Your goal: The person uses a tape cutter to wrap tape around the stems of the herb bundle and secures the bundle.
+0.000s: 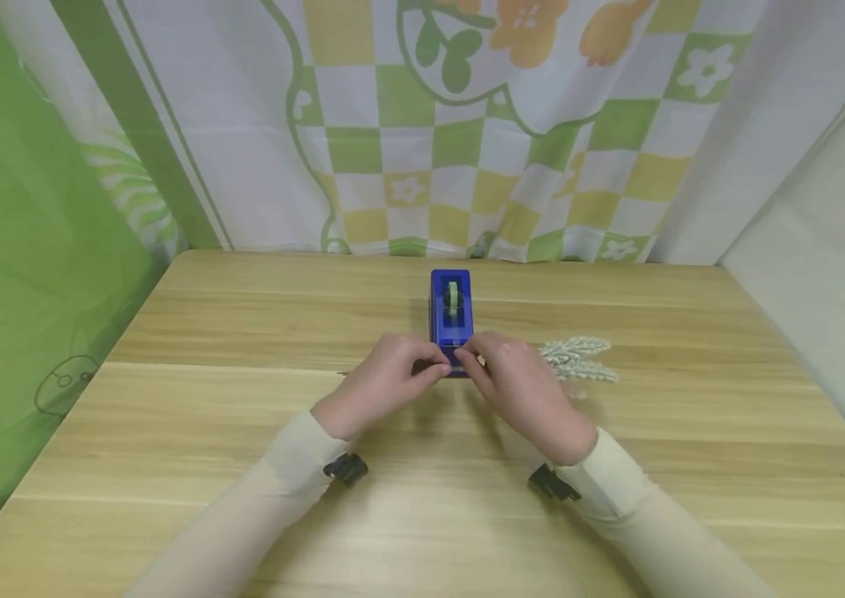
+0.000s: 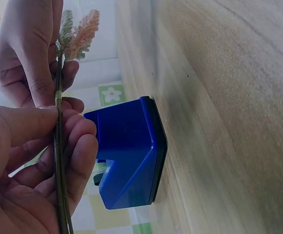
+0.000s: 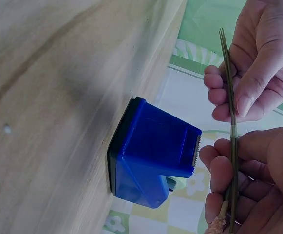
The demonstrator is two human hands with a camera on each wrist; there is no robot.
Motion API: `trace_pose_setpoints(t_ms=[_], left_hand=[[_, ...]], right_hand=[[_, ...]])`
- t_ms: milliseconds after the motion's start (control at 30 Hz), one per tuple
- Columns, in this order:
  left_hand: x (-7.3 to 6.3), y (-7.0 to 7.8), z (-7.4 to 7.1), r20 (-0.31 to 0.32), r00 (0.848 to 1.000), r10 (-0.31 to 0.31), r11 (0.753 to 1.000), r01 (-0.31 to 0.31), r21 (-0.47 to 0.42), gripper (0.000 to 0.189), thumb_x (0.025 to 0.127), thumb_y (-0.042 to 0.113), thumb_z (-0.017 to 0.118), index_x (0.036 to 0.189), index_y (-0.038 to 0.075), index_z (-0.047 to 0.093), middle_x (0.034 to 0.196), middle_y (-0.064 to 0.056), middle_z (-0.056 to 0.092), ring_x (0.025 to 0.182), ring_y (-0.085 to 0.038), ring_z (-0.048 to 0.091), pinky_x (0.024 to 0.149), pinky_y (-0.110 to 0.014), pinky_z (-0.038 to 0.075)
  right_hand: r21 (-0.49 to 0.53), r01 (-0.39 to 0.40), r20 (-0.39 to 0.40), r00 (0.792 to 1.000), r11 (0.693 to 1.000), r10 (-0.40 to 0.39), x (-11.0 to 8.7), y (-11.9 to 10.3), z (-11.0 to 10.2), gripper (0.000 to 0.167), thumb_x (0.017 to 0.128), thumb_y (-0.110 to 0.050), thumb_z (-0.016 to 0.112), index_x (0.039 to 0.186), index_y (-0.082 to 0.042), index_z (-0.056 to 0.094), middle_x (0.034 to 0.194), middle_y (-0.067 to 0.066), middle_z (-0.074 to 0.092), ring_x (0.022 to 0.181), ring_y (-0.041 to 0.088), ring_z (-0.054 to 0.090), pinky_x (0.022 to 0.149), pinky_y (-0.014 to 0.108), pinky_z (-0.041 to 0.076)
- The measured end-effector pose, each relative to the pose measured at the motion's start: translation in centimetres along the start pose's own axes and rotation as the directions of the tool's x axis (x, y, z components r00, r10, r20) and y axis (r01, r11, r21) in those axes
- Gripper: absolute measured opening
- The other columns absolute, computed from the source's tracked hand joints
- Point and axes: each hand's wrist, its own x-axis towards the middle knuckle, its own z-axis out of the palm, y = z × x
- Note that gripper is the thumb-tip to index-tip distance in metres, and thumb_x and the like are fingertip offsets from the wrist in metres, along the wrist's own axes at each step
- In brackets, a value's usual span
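Note:
A thin bundle of flower stems [image 2: 59, 165] lies across both hands, just in front of a blue tape dispenser [image 1: 450, 324]. My left hand [image 1: 392, 375] pinches the stems between thumb and fingers on the bare end. Closer to the flower heads [image 1: 579, 361], my right hand [image 1: 523, 389] also pinches the bundle. A pale band of clear tape [image 3: 234, 130] sits around the stems between the two thumbs. Pinkish and green-white heads [image 2: 83, 34] stick out beyond the right hand. In the head view the hands hide most of the stems.
The dispenser's toothed cutter [image 3: 197, 150] faces the hands, and a pale tape roll [image 1: 454, 299] sits in its top. Everything is over a wooden table [image 1: 280, 307]. A checked curtain [image 1: 459, 166] hangs behind, with a green cloth [image 1: 18, 249] at the left.

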Motion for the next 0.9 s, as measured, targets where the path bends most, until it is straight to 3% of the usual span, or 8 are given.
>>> trace_pose_setpoints(t_ms=[400,900], left_hand=[[-0.34,-0.02,-0.25,0.004,1.000,-0.023,1.000,0.023,-0.013,0.015,0.102,0.014,0.067,0.098,0.005,0.078,0.085,-0.007,0.074,0.072,-0.007,0.057,0.068,-0.021,0.050],[-0.28,0.17,-0.21,0.004,1.000,-0.019,1.000,0.019,-0.001,0.016,0.103,0.013,0.067,0.101,0.002,0.078,0.092,-0.010,0.077,0.074,-0.008,0.059,0.068,-0.021,0.053]], right_hand=[[-0.115,0.088,-0.064,0.993,0.989,-0.096,-0.40,-0.15,0.00,0.029,0.105,-0.021,0.064,0.078,-0.012,0.066,0.063,-0.004,0.056,0.053,0.007,0.042,0.052,0.023,0.040],[-0.202,0.103,-0.067,0.991,0.974,-0.118,-0.60,-0.17,-0.09,0.029,0.105,-0.019,0.064,0.078,-0.009,0.068,0.067,0.000,0.064,0.056,0.009,0.050,0.053,0.027,0.049]])
